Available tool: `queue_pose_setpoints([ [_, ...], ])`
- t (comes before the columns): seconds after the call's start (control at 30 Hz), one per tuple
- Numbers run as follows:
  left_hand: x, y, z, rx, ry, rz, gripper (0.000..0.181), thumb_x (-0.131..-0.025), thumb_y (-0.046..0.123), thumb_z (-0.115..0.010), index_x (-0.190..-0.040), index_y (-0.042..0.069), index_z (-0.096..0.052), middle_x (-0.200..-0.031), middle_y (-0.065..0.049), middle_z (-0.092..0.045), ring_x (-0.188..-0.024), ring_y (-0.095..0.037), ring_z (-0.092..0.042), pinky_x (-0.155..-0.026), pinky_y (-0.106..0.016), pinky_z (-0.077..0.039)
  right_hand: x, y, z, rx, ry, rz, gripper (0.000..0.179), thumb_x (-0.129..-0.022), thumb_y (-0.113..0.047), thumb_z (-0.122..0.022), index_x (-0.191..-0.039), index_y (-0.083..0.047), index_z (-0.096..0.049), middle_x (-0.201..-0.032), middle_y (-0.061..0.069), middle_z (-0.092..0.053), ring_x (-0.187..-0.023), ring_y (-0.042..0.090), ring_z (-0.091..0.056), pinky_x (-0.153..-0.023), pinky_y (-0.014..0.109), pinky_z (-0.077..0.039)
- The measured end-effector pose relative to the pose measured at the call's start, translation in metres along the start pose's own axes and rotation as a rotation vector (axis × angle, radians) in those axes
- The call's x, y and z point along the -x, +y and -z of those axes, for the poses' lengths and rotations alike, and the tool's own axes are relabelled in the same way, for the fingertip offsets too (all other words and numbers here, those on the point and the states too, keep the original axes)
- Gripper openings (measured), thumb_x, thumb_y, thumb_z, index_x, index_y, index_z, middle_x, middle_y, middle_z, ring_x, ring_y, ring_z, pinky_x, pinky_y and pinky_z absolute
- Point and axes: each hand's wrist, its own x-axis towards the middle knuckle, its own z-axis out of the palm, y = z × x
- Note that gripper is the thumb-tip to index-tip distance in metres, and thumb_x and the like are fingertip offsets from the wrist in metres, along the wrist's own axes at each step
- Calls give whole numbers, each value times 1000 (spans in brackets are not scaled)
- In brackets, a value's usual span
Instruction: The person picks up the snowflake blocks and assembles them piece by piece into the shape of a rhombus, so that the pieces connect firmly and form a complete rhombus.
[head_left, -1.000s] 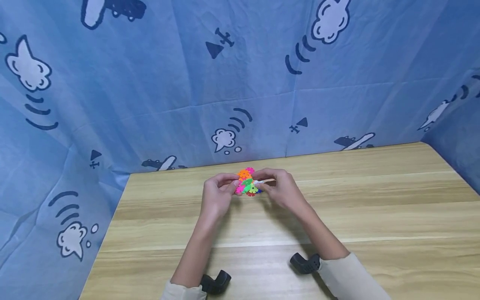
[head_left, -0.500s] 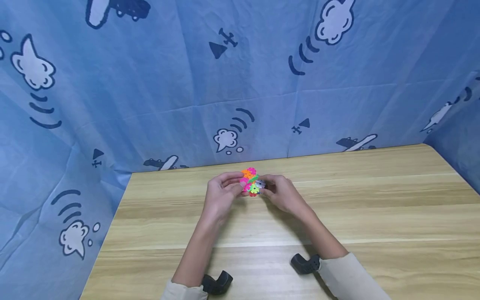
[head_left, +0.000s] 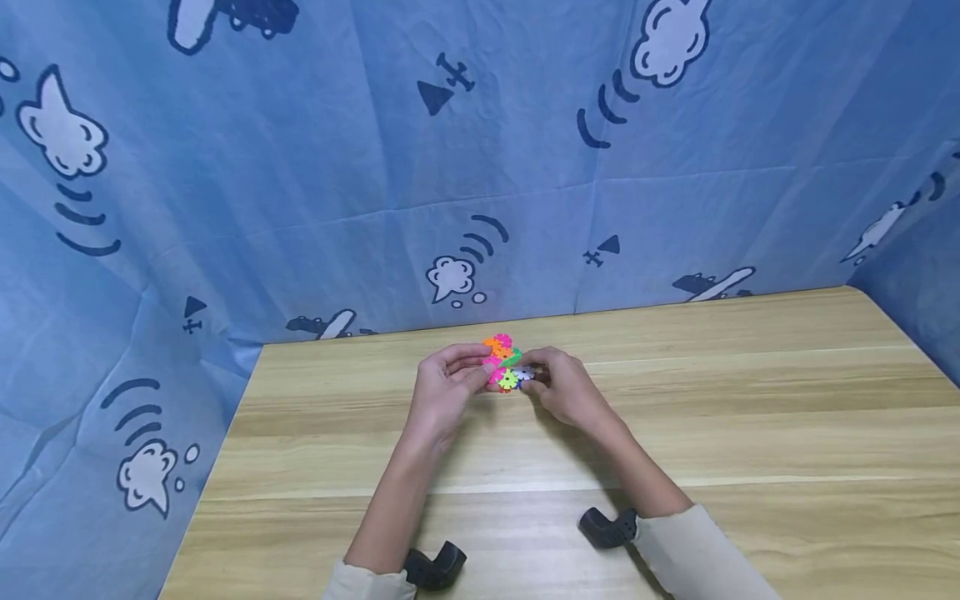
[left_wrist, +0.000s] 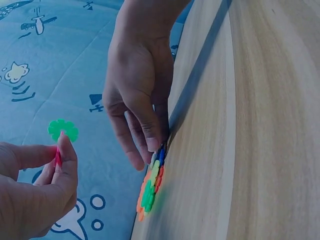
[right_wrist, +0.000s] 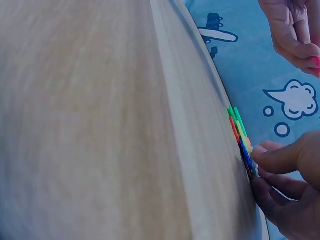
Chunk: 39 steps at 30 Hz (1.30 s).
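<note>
My left hand pinches a pink snowflake disc between thumb and fingertips, above the table. A green snowflake disc is joined to it, standing up from the fingertips in the left wrist view. My right hand is at the right side of a small pile of notched plastic discs, its thumb and fingers around a whitish snowflake disc. Yellow-green, orange and blue discs lie in the pile. Fingers partly hide the whitish disc in both wrist views.
The wooden table meets a blue patterned cloth just behind the pile. Another pink disc lies at the pile's back. Black wrist mounts sit on both forearms.
The green disc has turned from flat to edge-on and tilted, joined with the pink one in my left hand. My right hand has shifted slightly down to the whitish disc.
</note>
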Motion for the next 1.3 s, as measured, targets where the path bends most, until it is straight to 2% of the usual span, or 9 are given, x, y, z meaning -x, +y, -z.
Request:
queue_pose_setpoints([
  [0.33, -1, 0, 0, -10, -12, 26, 29, -96, -14, -67, -125, -14, -68, -105, -12, -69, -86, -10, -69, -77, -23, -65, -3, 3, -1, 35, -2, -23, 26, -95, 6, -75, -121, 4, -73, -118, 23, -74, -104, 32, -74, -95, 45, -65],
  [0.6, 0, 0, 0, -17, -13, 24, 28, -96, -15, -67, -124, -14, -68, -104, -11, -69, -85, -10, -70, -78, -23, -65, -2, 2, 0, 6, 24, -33, 33, -95, 6, -75, -128, 8, -70, -118, 25, -72, -102, 31, -73, -93, 43, -65],
  [0.87, 0, -1, 0, -24, -20, 36, 29, -96, -14, -67, -125, -14, -68, -106, -13, -70, -85, -9, -70, -76, -20, -64, -5, 2, 5, -56, 44, -72, 33, -96, 4, -76, -129, 2, -72, -121, 22, -75, -100, 29, -74, -94, 43, -65],
  [1.1, -1, -2, 1, -8, -38, 47, 30, -96, -13, -67, -127, -14, -67, -108, -14, -71, -85, -10, -70, -77, -21, -64, -4, 1, 14, -152, 5, -122, 33, -98, 5, -73, -130, -1, -72, -132, 21, -71, -108, 31, -75, -76, 28, -63],
  [1.3, -2, -3, 1, 5, -59, 61, 31, -97, -11, -67, -129, -14, -67, -110, -13, -71, -90, -12, -70, -80, -23, -65, -3, -1, 22, -265, -28, -151, 33, -98, 6, -72, -131, 0, -70, -126, 24, -71, -100, 27, -75, -62, 26, -59],
])
